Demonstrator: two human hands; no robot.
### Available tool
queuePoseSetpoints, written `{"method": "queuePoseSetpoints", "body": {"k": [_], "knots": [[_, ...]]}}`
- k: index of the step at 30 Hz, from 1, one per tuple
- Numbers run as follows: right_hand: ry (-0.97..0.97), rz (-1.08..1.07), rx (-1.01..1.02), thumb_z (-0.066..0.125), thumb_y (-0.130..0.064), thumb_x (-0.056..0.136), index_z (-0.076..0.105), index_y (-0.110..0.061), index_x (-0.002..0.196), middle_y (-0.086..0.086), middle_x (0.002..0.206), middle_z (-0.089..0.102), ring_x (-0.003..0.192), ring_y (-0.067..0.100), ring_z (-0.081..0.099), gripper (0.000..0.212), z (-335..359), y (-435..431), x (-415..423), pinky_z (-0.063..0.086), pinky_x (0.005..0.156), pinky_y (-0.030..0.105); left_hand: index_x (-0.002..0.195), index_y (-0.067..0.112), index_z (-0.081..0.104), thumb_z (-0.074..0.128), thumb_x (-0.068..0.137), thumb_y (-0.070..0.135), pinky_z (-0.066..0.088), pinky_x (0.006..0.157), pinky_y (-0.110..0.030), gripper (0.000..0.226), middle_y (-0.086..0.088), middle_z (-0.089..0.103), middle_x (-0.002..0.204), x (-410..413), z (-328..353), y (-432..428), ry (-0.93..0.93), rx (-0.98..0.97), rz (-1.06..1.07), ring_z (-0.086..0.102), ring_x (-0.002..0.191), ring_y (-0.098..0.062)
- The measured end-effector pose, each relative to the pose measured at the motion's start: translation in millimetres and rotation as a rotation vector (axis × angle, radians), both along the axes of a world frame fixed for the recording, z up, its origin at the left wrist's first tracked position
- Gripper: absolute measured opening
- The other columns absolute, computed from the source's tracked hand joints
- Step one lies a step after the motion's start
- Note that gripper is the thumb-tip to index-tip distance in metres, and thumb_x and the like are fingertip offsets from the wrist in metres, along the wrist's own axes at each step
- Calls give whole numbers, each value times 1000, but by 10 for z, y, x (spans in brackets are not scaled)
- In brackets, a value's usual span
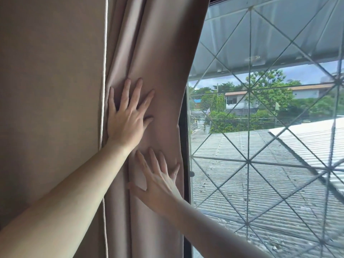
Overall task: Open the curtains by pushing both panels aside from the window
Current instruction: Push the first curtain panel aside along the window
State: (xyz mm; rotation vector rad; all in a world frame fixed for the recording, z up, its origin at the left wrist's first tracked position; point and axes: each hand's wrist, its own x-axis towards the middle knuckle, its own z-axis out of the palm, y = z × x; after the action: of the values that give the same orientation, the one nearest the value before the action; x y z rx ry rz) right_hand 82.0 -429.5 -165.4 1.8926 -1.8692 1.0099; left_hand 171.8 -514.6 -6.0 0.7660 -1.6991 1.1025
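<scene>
Against the left side of the window [260, 146], the curtain [158, 53] was bunched into soft vertical folds. Both palms were pressed flat on it, fingers spread, nothing gripped: the left hand [126, 116] above, the right hand [158, 185] below, near the free edge. Because the matte, heavy-looking cloth was only pushed, not held, it could well slide back over the glass once released. Behind the pane, a diamond-pattern grille [248, 162] was seen. No second panel was visible.
</scene>
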Motion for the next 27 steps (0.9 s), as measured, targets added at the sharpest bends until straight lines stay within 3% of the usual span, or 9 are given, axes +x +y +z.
{"method": "queuePoseSetpoints", "body": {"k": [5,10,17,21,27], "knots": [[-4,23,46,46,-73,98,-2,-48,167,-4,180,-6,163,25,-12,88,-19,116,-61,-2,119,83,174,37,28,56,107,60,0,134,-68,76,-5,10,186,-32,-34,89,12,25,-12,5,172,-37],[47,11,62,50,-65,99,-2,-46,167,-3,179,-1,163,31,-3,87,-127,383,-181,12,120,80,170,35,38,43,114,49,0,137,-58,59,-4,19,185,-95,-172,378,67,24,-61,15,171,-37],[74,-4,81,47,-66,100,-4,-53,164,-4,179,3,162,34,5,83,-284,1058,-467,17,124,72,169,33,41,41,114,47,9,138,-56,56,-7,26,182,-264,-366,1023,89,82,-117,21,169,-39],[99,-32,101,47,-66,102,-14,-60,160,-5,180,0,164,33,0,85,-320,1536,-689,10,127,67,167,31,45,41,114,46,14,137,-57,55,-8,29,181,-441,-429,1433,115,111,-169,25,168,-38],[82,-68,147,45,-65,104,-5,-56,165,-7,181,-12,165,27,-12,79,-338,2238,-1039,-6,128,65,167,30,45,39,116,45,16,137,-56,54,-11,34,179,-695,-424,2048,120,93,-233,27,168,-37]]}}
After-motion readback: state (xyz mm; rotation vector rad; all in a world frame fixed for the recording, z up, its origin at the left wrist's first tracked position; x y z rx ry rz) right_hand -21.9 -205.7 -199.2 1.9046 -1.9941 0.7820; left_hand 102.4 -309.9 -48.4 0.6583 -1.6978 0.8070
